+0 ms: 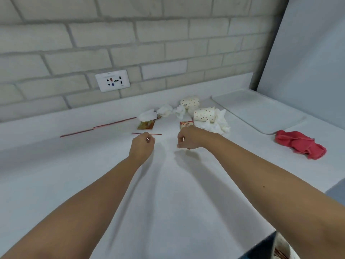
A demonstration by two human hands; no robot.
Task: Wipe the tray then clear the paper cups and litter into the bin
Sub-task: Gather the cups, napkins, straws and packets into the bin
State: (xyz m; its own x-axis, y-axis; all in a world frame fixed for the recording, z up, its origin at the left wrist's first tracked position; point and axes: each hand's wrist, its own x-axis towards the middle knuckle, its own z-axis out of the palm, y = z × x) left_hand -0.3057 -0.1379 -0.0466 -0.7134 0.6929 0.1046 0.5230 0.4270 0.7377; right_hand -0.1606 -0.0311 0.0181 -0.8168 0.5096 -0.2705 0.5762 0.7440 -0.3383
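Nearest to us, our left hand [141,144] pinches a short red straw [156,134]. Our right hand [188,138] is curled; on what, we cannot tell. The paper cups [204,114] lie among tissues [218,124] toward the back edge of the surface [168,184], and the tray [261,111] sits at its back right corner.

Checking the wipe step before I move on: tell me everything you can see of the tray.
The tray is pale grey-white, looks like plastic, rectangular with rounded corners and a low raised rim. It lies flat on the counter at the far right, its far side by the grey panel. Its surface shows bare, with no visible marks. The red cloth lies crumpled off its near corner; whether they touch is unclear. The cups and tissues lie apart to its left.
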